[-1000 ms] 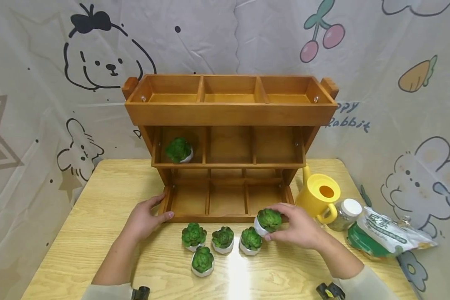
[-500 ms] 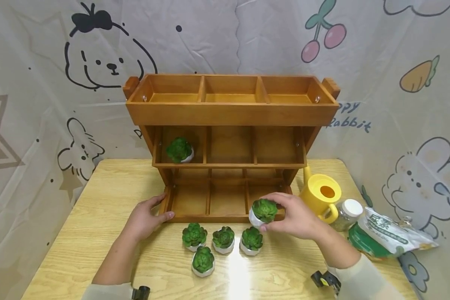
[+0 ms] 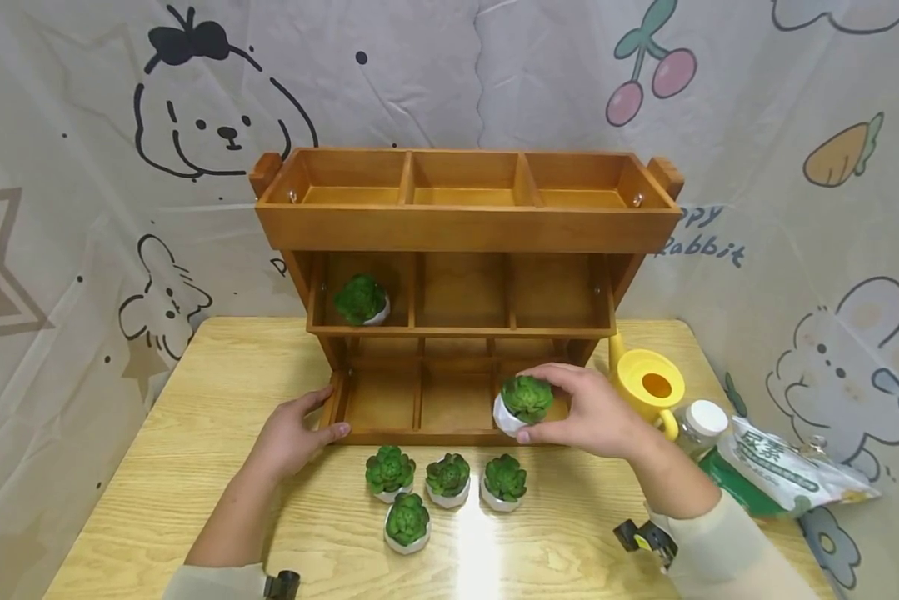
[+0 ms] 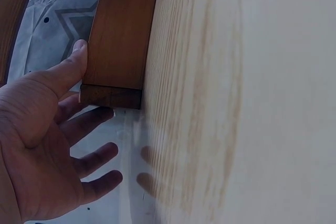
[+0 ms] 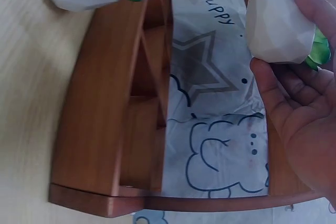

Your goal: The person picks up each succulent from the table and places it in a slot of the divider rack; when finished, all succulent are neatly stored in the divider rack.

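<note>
A three-tier wooden plant stand [image 3: 467, 230], each tier split into compartments, stands on the table. My right hand [image 3: 590, 414] grips a small artificial succulent in a white faceted pot [image 3: 522, 402], tilted and held above the right part of the bottom tier. In the right wrist view, thumb and fingers pinch the white pot [image 5: 278, 24]. My left hand [image 3: 290, 433] holds the stand's front left bottom corner, thumb over the edge; its lower fingers [image 4: 97, 184] stick out loosely. Several like succulents, one a potted succulent [image 3: 447, 478], stand before it. Another succulent [image 3: 362, 300] sits in the middle tier's left compartment.
To the right of the stand are a yellow watering can [image 3: 644, 379], a white-lidded clear jar [image 3: 702, 423] and a white and green bag [image 3: 782, 467]. A printed cloth [image 3: 419, 75] hangs behind and at both sides of the table [image 3: 224, 375].
My right hand has lifted the potted succulent from near the table, up and slightly left, to over the bottom tier. The left hand stays at the stand's corner.
</note>
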The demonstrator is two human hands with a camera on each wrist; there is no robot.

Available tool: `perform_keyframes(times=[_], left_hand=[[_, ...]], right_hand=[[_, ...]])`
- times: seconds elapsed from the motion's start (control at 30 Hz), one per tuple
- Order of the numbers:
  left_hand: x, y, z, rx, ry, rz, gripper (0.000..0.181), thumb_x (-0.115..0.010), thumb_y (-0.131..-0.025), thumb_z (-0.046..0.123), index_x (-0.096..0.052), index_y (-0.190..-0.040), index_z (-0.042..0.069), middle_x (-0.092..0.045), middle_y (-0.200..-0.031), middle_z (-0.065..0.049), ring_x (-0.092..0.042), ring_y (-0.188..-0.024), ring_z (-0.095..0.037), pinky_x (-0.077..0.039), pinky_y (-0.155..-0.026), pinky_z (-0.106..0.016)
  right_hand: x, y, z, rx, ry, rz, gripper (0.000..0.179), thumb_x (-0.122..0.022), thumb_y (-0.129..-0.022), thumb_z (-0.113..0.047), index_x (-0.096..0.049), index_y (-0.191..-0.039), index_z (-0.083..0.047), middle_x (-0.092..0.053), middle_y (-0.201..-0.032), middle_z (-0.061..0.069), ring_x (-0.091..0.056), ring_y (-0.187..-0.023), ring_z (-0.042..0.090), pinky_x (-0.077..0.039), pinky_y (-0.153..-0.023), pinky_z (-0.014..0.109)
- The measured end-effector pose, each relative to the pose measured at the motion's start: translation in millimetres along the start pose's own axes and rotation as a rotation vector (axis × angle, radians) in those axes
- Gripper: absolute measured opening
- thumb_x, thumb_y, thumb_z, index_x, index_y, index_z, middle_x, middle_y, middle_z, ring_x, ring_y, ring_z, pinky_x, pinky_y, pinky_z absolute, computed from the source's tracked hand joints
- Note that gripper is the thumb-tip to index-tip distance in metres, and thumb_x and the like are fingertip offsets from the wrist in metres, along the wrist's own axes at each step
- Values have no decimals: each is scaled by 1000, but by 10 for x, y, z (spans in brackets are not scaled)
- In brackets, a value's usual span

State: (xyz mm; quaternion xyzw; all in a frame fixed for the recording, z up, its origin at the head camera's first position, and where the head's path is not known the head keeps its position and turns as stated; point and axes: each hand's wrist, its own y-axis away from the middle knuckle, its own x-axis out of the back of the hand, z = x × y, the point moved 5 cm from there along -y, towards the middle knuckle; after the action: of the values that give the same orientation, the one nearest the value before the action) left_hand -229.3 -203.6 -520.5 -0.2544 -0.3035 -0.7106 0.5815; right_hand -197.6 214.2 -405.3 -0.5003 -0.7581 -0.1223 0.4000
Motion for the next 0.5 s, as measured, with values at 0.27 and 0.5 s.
perform_keyframes(times=[0.27, 0.5], left_hand=[[4, 1, 5, -3, -6, -6, 86, -77, -92, 52, -43, -159, 10, -43, -158, -25, -36, -146, -50, -34, -115, -65], [-7, -2, -8, 0, 0, -9, 85, -77, -92, 50, -43, -159, 11, -43, -159, -24, -36, -146, -50, -34, -115, -66]], right_hand=[[91, -125, -80, 17, -14, -1, 68, -98, -70, -42, -71, -127, -18, -72, -113, -10, -68, -96, 10, -60, -82, 37], [184, -226, -185, 15, -16, 0, 69, -98, -69, -41, -70, -129, -19, -71, -114, -9, -68, -94, 11, -60, -80, 38]])
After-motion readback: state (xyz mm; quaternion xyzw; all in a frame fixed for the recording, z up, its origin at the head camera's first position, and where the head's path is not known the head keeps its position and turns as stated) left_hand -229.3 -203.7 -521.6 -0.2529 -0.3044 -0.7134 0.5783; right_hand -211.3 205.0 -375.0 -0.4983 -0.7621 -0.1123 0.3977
